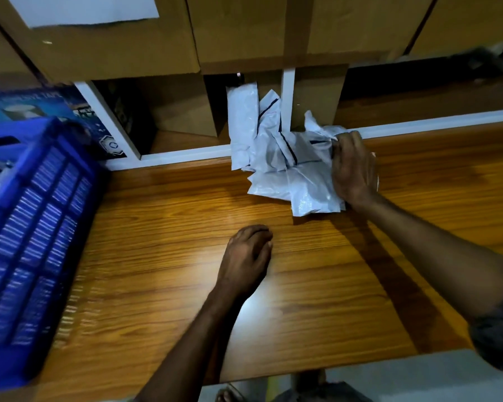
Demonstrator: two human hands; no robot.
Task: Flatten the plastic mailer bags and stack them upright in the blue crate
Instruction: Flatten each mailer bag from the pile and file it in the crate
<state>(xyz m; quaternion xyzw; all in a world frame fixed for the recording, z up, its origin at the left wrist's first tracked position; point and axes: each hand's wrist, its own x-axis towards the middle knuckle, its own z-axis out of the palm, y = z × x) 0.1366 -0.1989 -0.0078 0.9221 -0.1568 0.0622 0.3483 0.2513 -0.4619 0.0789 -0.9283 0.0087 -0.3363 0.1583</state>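
Left hand [246,256] hovers loosely curled over wooden table [317,285]; right hand [352,166] fingers grip crumpled mailer bags [273,152] (shelf-side).

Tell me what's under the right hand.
The right hand presses on the crumpled white mailer bags, pinching a bunched edge. They lie on the wooden table. Whatever sits beneath the pile is covered.

crate [35,227] left of mailer bags [276,152] on table [302,271].
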